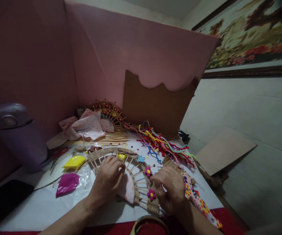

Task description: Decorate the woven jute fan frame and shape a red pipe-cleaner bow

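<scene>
A half-round fan (136, 190) of sticks and twine-wrapped bands lies on the white table, its inner panel pale pink with dots. Two magenta clay flowers with yellow centres, an upper flower (148, 171) and a lower flower (151, 195), sit on its right band. My left hand (109, 174) is over the fan's middle, fingers curled together; what they hold, if anything, is hidden. Beside the upper flower, my right hand (170, 186) has its fingers bent into a pinch, and their contents cannot be made out. A light-blue clay piece (141, 159) rests at the band's top right.
Yellow clay (74, 162) and magenta clay (67, 184) packets lie left, near scissors (59, 152) and a purple bottle (21, 140). Behind are sticks (99, 139), a decorated fan (115, 114), colourful fuzzy stems (165, 143) and cardboard (153, 107). A tape roll (137, 222) is in front.
</scene>
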Demonstrator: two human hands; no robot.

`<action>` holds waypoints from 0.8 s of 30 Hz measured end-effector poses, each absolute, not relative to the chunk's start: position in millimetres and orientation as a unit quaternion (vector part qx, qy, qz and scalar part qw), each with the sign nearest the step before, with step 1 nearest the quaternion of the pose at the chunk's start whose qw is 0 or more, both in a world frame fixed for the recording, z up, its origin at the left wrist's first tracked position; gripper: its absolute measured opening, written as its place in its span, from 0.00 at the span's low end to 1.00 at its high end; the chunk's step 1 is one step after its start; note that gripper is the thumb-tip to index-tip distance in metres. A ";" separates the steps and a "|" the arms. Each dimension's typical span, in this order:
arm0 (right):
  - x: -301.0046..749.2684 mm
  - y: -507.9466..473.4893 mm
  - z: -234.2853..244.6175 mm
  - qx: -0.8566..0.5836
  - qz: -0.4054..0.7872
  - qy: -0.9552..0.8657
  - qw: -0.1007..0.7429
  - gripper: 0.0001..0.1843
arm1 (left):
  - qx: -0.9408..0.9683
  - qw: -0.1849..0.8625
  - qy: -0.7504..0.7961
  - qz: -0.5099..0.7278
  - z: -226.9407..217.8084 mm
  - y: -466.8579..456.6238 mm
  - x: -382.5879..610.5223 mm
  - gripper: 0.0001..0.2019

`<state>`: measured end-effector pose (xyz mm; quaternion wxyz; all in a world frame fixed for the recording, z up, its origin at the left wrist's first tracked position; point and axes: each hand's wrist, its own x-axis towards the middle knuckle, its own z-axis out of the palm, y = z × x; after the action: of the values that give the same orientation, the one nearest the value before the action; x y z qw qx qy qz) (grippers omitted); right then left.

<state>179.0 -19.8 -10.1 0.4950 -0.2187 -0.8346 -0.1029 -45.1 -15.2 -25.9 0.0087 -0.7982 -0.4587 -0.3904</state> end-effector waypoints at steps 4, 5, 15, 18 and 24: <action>178.3 -19.9 -9.1 -0.213 -0.100 -0.837 0.493 0.09 | -0.799 0.016 -0.462 -0.383 -24.3 -7.6 -46.0 0.10; 178.2 -20.0 -9.0 -0.211 -0.098 -0.838 0.493 0.08 | -0.797 0.015 -0.469 -0.379 -23.6 -4.8 -46.0 0.12; 174.5 -23.9 -4.6 -0.209 -0.102 -0.834 0.501 0.08 | -0.803 0.041 -0.516 -0.296 -23.7 10.6 -44.0 0.26; 174.2 -24.2 -4.0 -0.212 -0.105 -0.835 0.497 0.08 | -0.808 0.053 -0.520 -0.272 -25.6 12.1 -43.1 0.25; 174.1 -24.2 -4.0 -0.212 -0.106 -0.831 0.503 0.08 | -0.816 0.068 -0.514 -0.256 -29.4 15.0 -44.3 0.26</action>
<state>174.1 -24.2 -4.0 0.5026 -0.2123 -0.8313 -0.1056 -44.3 15.0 -29.4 0.0680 -0.8158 -0.5140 -0.2564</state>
